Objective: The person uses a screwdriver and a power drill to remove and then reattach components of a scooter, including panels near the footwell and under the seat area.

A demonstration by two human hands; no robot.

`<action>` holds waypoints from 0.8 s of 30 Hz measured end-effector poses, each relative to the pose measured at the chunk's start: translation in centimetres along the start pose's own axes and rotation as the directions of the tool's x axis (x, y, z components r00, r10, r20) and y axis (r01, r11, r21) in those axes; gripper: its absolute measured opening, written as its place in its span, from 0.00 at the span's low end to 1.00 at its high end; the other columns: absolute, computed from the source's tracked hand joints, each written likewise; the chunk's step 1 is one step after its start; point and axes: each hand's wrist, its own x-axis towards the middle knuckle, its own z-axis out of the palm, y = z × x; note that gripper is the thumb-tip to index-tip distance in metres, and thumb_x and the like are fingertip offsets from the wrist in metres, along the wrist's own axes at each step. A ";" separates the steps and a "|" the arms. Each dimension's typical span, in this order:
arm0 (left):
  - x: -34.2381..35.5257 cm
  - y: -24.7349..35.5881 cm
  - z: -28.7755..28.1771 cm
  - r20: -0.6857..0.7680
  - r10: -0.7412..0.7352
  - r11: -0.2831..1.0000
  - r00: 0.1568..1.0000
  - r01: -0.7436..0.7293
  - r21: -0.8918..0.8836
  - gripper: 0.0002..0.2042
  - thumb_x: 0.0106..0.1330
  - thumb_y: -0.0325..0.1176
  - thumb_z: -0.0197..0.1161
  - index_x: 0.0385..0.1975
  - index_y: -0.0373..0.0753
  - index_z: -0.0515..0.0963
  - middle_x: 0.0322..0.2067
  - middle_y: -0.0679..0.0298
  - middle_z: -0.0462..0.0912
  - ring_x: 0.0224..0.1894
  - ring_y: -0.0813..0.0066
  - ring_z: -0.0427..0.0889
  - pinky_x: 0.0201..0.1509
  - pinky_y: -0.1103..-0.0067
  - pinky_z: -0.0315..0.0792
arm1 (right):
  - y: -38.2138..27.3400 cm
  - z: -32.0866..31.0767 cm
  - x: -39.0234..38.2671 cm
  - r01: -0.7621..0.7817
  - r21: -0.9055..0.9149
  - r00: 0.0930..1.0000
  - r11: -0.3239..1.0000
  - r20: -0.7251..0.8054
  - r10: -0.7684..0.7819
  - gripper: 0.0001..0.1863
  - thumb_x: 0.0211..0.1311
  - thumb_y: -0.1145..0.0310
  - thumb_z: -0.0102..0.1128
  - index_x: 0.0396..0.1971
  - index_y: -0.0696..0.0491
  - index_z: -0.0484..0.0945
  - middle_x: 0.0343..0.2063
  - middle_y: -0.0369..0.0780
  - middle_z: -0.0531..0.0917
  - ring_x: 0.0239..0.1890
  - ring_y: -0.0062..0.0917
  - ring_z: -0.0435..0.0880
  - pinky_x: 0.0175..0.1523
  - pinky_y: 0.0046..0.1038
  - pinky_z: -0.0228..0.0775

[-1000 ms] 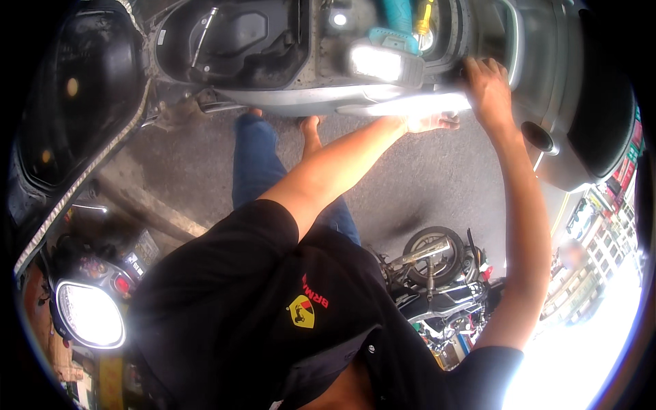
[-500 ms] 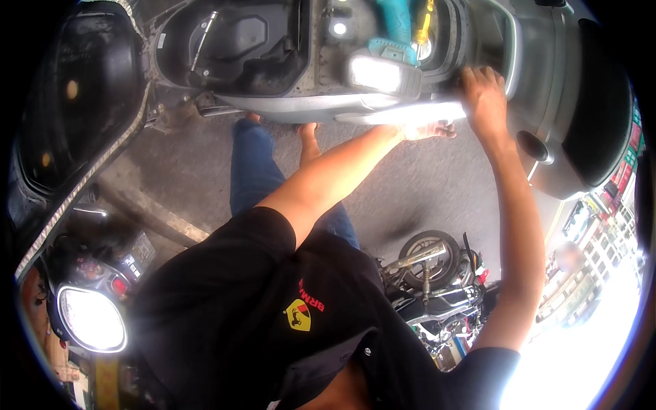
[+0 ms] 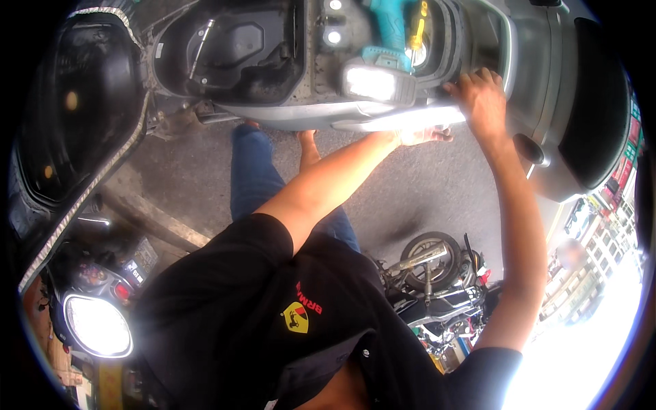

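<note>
While the left hand lies along the near edge of the silver trim, its fingers look partly bent, though glare hides whether they grip it. The trim is on the near flank of the scooter, just nearer than the teal tool and yellow screwdriver. At its right end, the right hand has its fingers curled, tips hidden, so any grip is unclear. To work well, the left palm should probably back the trim evenly and the right fingers apply force gradually, without twisting, since thin plastic may crack.

For writing, the plate at left is hard to read; the bin has a small pale sticker, illegible; the black shirt bears red lettering and a yellow shield; the tool's base is washed out.
</note>
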 end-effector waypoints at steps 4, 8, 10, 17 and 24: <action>-0.1 0.2 -0.3 -0.002 -0.033 0.999 0.999 0.033 -0.027 0.12 0.64 0.41 0.59 0.43 0.43 0.77 0.36 0.66 0.82 0.39 0.73 0.80 0.55 0.63 0.71 | -0.5 -1.0 -0.2 0.033 0.130 0.994 0.991 -0.108 -0.019 0.14 0.49 0.64 0.66 0.31 0.57 0.77 0.29 0.41 0.80 0.42 0.35 0.76 0.54 0.37 0.64; 0.3 0.2 -0.1 -0.006 -0.023 1.000 1.000 0.023 -0.001 0.12 0.64 0.41 0.58 0.43 0.43 0.77 0.37 0.66 0.82 0.39 0.72 0.80 0.55 0.63 0.71 | 0.2 -0.3 0.0 0.041 0.104 0.997 0.994 -0.067 -0.034 0.14 0.48 0.64 0.67 0.31 0.56 0.77 0.29 0.41 0.80 0.42 0.34 0.76 0.53 0.37 0.64; 0.3 0.6 -0.1 -0.017 -0.027 1.000 1.000 0.027 0.006 0.12 0.65 0.41 0.58 0.44 0.43 0.76 0.37 0.65 0.82 0.39 0.72 0.80 0.55 0.63 0.71 | 0.4 -0.2 0.1 0.039 0.087 0.998 0.995 -0.056 -0.034 0.14 0.48 0.64 0.66 0.30 0.56 0.77 0.29 0.40 0.80 0.42 0.34 0.76 0.53 0.37 0.64; 0.1 0.3 0.0 0.019 -0.011 0.995 1.000 0.013 -0.095 0.13 0.67 0.43 0.54 0.43 0.43 0.76 0.37 0.64 0.82 0.39 0.69 0.81 0.54 0.61 0.72 | 0.1 0.0 0.0 0.097 0.066 0.988 0.993 -0.130 -0.087 0.12 0.48 0.65 0.66 0.28 0.55 0.75 0.27 0.40 0.79 0.40 0.35 0.75 0.50 0.35 0.65; -0.2 0.6 0.5 -0.048 -0.035 0.993 0.998 0.030 -0.119 0.11 0.66 0.42 0.56 0.41 0.43 0.77 0.35 0.64 0.82 0.39 0.70 0.81 0.53 0.64 0.73 | -0.7 -1.1 0.6 -0.033 0.095 0.995 0.995 -0.088 0.041 0.16 0.53 0.58 0.64 0.31 0.57 0.81 0.30 0.42 0.82 0.40 0.35 0.78 0.50 0.35 0.66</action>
